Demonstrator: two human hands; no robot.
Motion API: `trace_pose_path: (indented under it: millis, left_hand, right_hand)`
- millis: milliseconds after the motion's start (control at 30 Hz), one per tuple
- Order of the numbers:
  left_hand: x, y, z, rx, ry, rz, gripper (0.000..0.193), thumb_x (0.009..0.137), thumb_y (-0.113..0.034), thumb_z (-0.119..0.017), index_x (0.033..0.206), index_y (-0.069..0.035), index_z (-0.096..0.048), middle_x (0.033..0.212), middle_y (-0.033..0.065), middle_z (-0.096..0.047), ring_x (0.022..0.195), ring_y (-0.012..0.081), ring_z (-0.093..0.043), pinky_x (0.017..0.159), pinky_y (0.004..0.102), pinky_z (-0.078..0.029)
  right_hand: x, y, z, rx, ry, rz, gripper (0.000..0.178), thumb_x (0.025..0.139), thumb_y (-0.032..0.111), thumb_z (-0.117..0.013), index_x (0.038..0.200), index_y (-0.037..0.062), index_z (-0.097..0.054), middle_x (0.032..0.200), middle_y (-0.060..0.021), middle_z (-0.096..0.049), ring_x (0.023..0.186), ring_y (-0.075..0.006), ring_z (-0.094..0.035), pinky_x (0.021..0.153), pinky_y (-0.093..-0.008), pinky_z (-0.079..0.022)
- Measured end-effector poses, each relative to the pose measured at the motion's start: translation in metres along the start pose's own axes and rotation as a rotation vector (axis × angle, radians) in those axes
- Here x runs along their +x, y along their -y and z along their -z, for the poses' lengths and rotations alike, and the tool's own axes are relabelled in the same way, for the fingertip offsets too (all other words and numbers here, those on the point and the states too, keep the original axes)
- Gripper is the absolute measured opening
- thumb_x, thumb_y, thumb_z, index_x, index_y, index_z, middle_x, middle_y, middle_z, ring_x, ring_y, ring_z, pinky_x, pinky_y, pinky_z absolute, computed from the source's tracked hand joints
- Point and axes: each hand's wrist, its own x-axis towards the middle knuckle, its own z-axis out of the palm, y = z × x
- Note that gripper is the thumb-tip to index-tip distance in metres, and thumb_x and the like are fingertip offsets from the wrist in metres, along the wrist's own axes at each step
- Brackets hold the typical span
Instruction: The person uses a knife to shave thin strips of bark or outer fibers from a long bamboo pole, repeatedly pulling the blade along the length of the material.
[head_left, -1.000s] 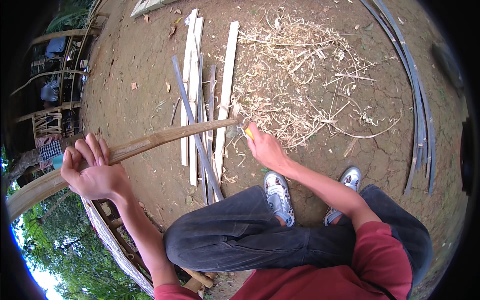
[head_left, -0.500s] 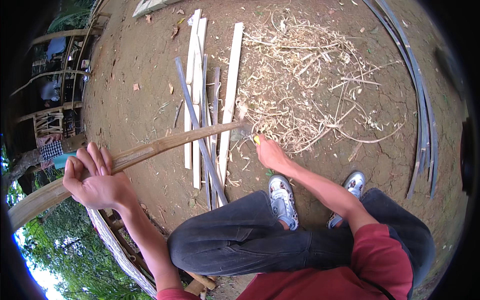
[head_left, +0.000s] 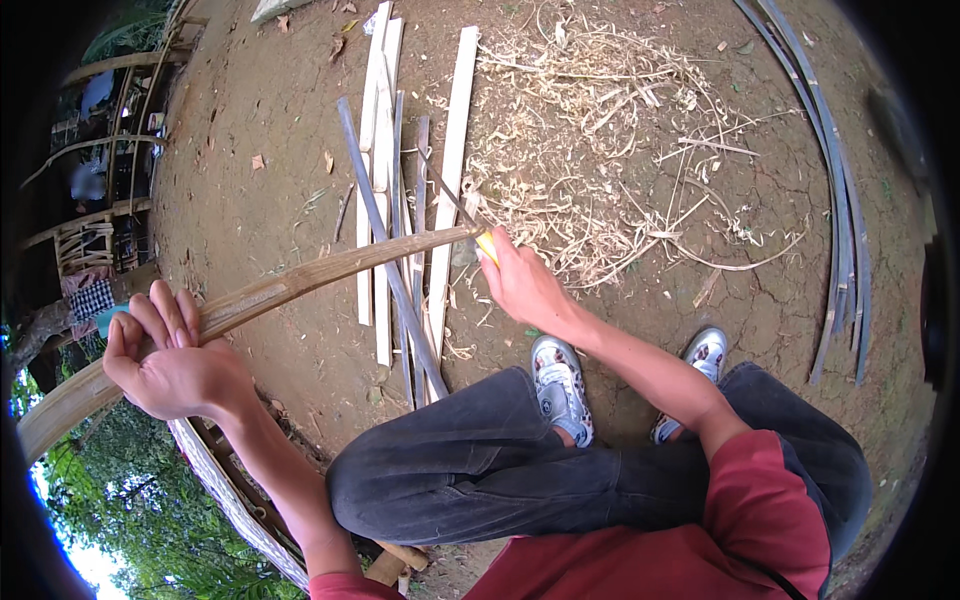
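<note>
A long split bamboo piece [head_left: 320,268] slants across from the lower left to the middle, thinning toward its far tip. My left hand [head_left: 180,368] is closed around its thicker part, palm up and fingers curled over it. In my right hand [head_left: 532,288], a knife [head_left: 485,243] is gripped by its yellow handle. Its narrow dark blade points up and to the left, beyond the bamboo's tip. The lower blade, close to the handle, is right at that tip; whether they touch I cannot tell.
Pale slats [head_left: 453,170] and dark strips [head_left: 365,195] lie on the dirt beneath the bamboo. Curly shavings [head_left: 590,150] cover the ground ahead. Long dark strips [head_left: 845,220] lie at right. My shoes [head_left: 563,390] are below my right hand; a wooden hut frame [head_left: 105,220] stands far left.
My right hand has shifted a little up and left, and the knife blade has swung to point up-left, showing along its length. The left hand keeps its hold; the whole view shifted slightly.
</note>
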Motion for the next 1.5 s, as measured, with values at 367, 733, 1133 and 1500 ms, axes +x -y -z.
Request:
trace_pose_path:
  millis: [367, 733, 1133, 1500]
  left_hand:
    - [-0.001, 0.002, -0.005, 0.032, -0.042, -0.019, 0.033, 0.091, -0.020, -0.035, 0.061, -0.014, -0.023, 0.054, -0.0001, -0.020, 0.046, 0.0097, -0.021, 0.039, 0.0227, -0.017]
    - [-0.006, -0.002, 0.000, 0.019, 0.043, -0.021, 0.030, 0.089, -0.016, -0.035, 0.061, -0.014, -0.022, 0.056, 0.0009, -0.021, 0.049, 0.0114, -0.023, 0.042, 0.0233, -0.020]
    - [-0.007, 0.000, -0.009, 0.005, 0.072, -0.022, 0.033, 0.091, -0.020, -0.034, 0.060, -0.014, -0.023, 0.053, 0.0004, -0.021, 0.046, 0.0100, -0.022, 0.041, 0.0224, -0.019]
    - [-0.005, -0.001, -0.017, 0.024, 0.039, -0.010, 0.033, 0.089, -0.020, -0.034, 0.059, -0.015, -0.022, 0.053, 0.0000, -0.021, 0.046, 0.0099, -0.022, 0.040, 0.0225, -0.017]
  right_hand:
    - [0.003, -0.002, -0.002, 0.088, 0.078, -0.033, 0.025, 0.098, 0.012, -0.041, 0.114, -0.0057, -0.034, 0.051, -0.0098, -0.050, 0.040, -0.0259, -0.052, 0.037, -0.0391, -0.038]
    - [0.008, 0.014, 0.005, 0.057, 0.037, 0.037, 0.015, 0.096, 0.007, -0.041, 0.105, -0.0054, -0.041, 0.058, -0.0165, -0.058, 0.047, -0.0294, -0.060, 0.035, -0.0378, -0.043]
    - [0.006, 0.016, -0.001, 0.036, 0.120, -0.091, 0.029, 0.098, 0.017, -0.044, 0.112, -0.0088, -0.042, 0.065, -0.0239, -0.061, 0.053, -0.0373, -0.063, 0.044, -0.0442, -0.047]
    - [0.007, -0.010, -0.014, 0.004, 0.139, -0.170, 0.028, 0.097, 0.019, -0.046, 0.108, -0.0064, -0.047, 0.066, -0.0260, -0.061, 0.058, -0.0372, -0.064, 0.055, -0.0475, -0.050]
